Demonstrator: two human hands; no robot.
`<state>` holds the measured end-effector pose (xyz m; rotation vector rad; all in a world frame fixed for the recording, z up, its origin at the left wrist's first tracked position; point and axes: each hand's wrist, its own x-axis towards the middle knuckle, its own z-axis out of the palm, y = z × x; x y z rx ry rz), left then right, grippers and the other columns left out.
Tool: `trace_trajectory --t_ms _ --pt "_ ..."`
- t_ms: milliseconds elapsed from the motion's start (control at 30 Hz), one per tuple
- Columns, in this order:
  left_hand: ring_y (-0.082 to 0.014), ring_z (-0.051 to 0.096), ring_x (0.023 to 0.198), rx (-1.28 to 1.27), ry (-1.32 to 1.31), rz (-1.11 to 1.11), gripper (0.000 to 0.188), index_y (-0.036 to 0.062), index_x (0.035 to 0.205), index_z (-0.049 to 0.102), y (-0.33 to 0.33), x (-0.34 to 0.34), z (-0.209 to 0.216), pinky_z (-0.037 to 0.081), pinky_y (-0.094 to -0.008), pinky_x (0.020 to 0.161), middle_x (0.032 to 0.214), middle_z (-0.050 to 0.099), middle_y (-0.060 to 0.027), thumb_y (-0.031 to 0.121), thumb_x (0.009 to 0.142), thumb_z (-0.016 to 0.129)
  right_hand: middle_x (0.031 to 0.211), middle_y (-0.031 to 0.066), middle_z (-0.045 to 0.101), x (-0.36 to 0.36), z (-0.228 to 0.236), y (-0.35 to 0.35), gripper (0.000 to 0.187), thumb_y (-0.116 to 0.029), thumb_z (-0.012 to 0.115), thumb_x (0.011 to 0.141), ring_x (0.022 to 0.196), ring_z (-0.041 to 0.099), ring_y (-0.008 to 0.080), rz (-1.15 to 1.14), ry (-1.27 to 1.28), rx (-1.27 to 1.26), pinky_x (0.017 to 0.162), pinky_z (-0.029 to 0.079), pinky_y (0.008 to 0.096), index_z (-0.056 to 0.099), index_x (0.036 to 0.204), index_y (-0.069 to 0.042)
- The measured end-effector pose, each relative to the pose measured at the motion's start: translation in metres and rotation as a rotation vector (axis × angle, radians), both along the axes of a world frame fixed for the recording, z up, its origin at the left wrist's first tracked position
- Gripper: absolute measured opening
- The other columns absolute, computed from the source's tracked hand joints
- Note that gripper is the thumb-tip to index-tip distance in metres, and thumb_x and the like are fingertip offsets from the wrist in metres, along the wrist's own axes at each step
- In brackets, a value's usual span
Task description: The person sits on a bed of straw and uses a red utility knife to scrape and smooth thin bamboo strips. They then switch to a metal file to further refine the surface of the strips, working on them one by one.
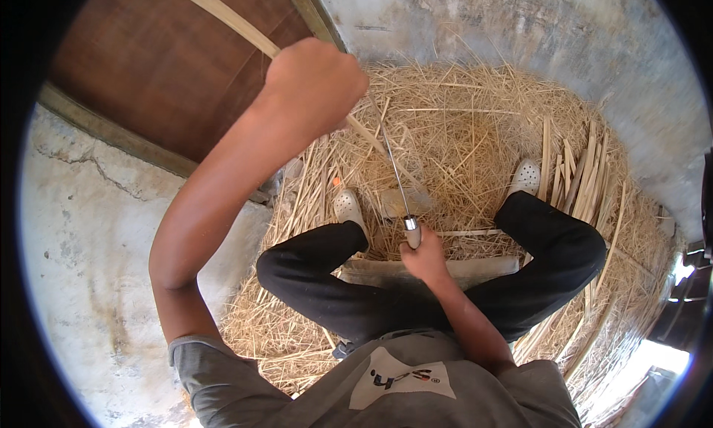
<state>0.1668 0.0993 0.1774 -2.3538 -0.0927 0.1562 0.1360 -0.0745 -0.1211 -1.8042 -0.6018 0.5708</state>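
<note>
My left hand (316, 86) is raised at the upper left, closed in a fist around a long pale strip that looks like split bamboo (226, 18). One end of the strip runs up past the picture's top edge; the other slants down from the fist toward the floor between my feet. Low in front of my lap, my right hand (427, 258) grips the handle of a knife (396, 169). Its blade is long and narrow, with a metal collar above a pale handle. The blade points up and away beside the strip; whether they touch I cannot tell.
Straw-like shavings (460, 142) cover the floor. A stone-like block (408, 203) lies between my shoes (526, 177). Several split strips (583, 175) are piled at the right. A brown door panel (163, 64) and stained walls (520, 27) stand close around.
</note>
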Motion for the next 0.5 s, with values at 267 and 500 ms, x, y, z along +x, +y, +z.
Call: trace_trajectory --t_ms 267,500 --pt "-0.0245 0.070 0.077 -0.035 -0.066 -0.057 0.026 0.0097 0.076 0.074 0.010 0.006 0.001 0.058 -0.0346 0.063 0.074 0.069 -0.0058 0.028 0.062 0.085 0.082 0.0272 0.061 0.000 -0.012 0.036 0.033 -0.010 0.062 0.076 0.082 0.062 0.0448 -0.046 0.011 0.148 0.072 0.049 0.0460 0.057 0.105 0.003" --pt "-0.0256 0.070 0.076 -0.039 -0.059 -0.012 0.027 0.0097 0.076 0.073 0.027 0.011 0.001 0.058 -0.0351 0.063 0.073 0.069 -0.0071 0.030 0.061 0.085 0.075 0.0134 0.060 0.013 0.037 0.032 0.028 -0.006 0.061 0.077 0.068 0.059 0.0253 0.021 0.035 0.140 0.065 0.048 0.0371 0.058 0.104 0.002"
